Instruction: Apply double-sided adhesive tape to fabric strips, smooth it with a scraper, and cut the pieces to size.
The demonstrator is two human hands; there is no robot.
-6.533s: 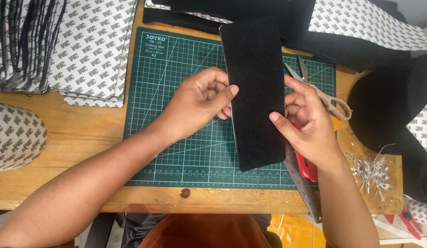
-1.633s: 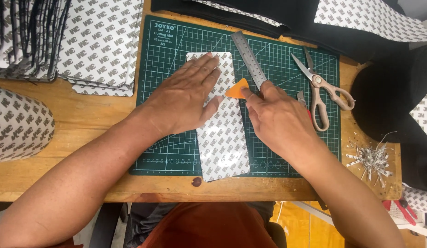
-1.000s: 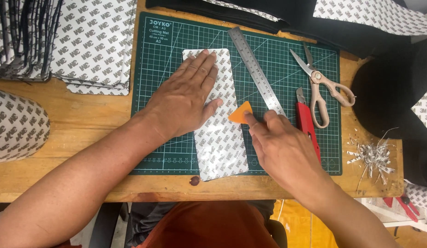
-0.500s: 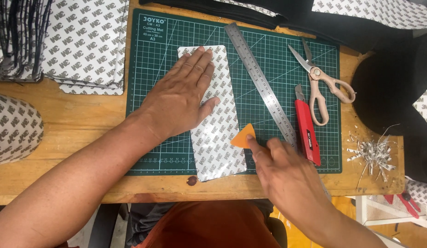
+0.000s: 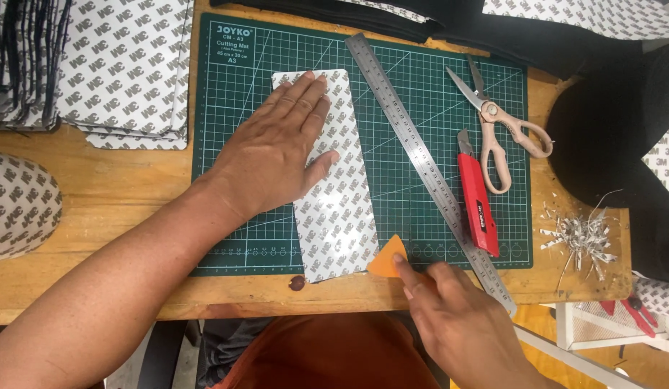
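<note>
Our left hand (image 5: 273,155) lies flat, fingers spread, pinning the patterned strip (image 5: 333,194) at mid-frame on the green cutting mat (image 5: 435,94). Our right hand (image 5: 460,324) pinches the orange scraper (image 5: 387,258), which has slid from the strip's middle down to its lower right corner, so that stroke looks finished; ruler (image 5: 421,155) untouched beside it

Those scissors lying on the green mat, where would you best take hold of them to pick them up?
Take the scissors by the pinkish handle loops, coming from the near right side. The loops point toward the mat's right edge and lie free of other things, while the open blades point up and left toward the steel ruler. The red cutter lies just below the loops, so I would approach from above.
</note>
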